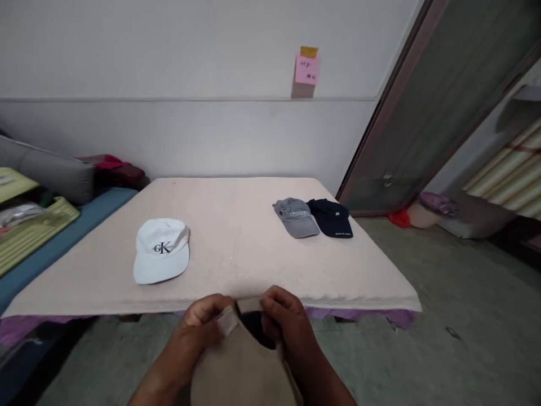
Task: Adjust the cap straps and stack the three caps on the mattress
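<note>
Both my hands grip a beige cap (240, 369) low in the middle of the view, in front of the bed's near edge. My left hand (200, 327) pinches the left end of its back strap, where a pale patch shows. My right hand (287, 321) has its fingers closed on the strap's right side. Between the hands the cap's dark inside is visible through the back opening. The lower part of the cap runs out of the frame. A white cap (160, 251) with black letters lies on the bed at left. A grey cap (296, 217) partly overlaps a navy cap (332, 217) at right.
A pale cover (236, 214) spreads over the bed, with purple cloth below its edge. At left are a grey cushion (54, 169) and a yellow-green striped container (42, 231). A pink note (307, 69) hangs on the wall. A dark door (422, 113) stands at right.
</note>
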